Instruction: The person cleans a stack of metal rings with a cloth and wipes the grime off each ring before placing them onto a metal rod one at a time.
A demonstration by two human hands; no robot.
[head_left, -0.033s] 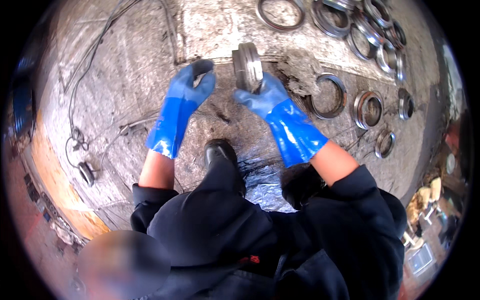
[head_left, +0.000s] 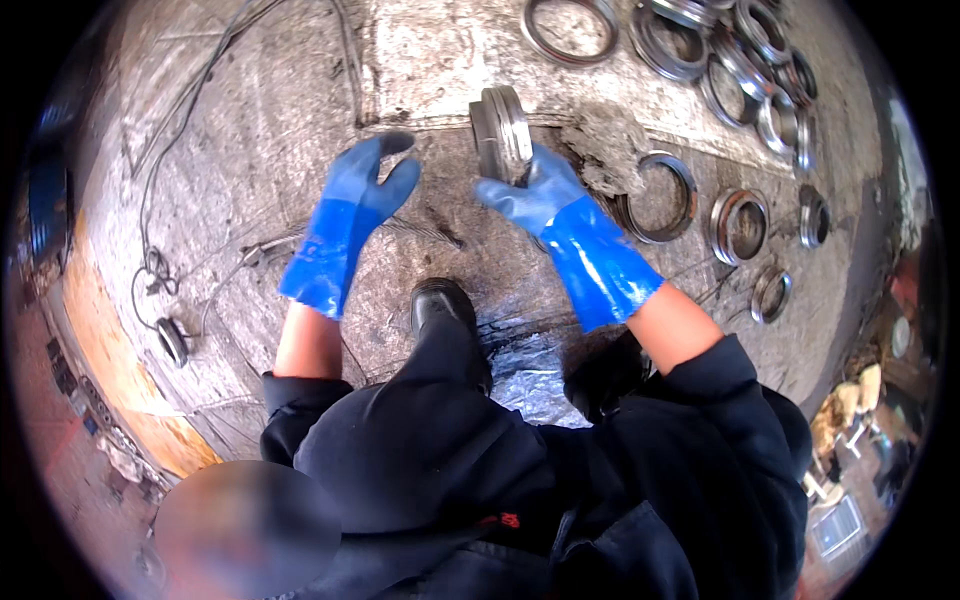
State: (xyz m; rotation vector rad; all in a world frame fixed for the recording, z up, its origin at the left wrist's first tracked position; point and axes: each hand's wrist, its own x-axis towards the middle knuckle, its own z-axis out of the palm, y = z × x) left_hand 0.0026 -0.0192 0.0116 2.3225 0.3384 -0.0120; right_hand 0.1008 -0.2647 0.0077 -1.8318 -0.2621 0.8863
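Note:
My right hand (head_left: 545, 192), in a blue rubber glove, grips a thick grooved metal ring (head_left: 503, 135) by its lower right side. The ring stands on edge, its bright rim facing right; the fingers behind it are partly hidden. To the left, my left hand (head_left: 368, 182) wears a matching glove with a dark-stained fingertip. Its thumb and fingers are spread in a curve, holding nothing, with a gap between it and the ring. A crumpled grey rag (head_left: 606, 148) lies just right of the held ring.
Single rings, such as a wide ring (head_left: 688, 205) and a thicker ring (head_left: 722, 228), lie at the right. Several more form a pile (head_left: 740, 65) at the far right. Thin cable (head_left: 150, 195) runs along the left. My boot (head_left: 440, 300) is on the stained sheet.
My left hand has moved slightly left and nearer to me, away from the ring. My right hand still holds the ring, nearly unmoved.

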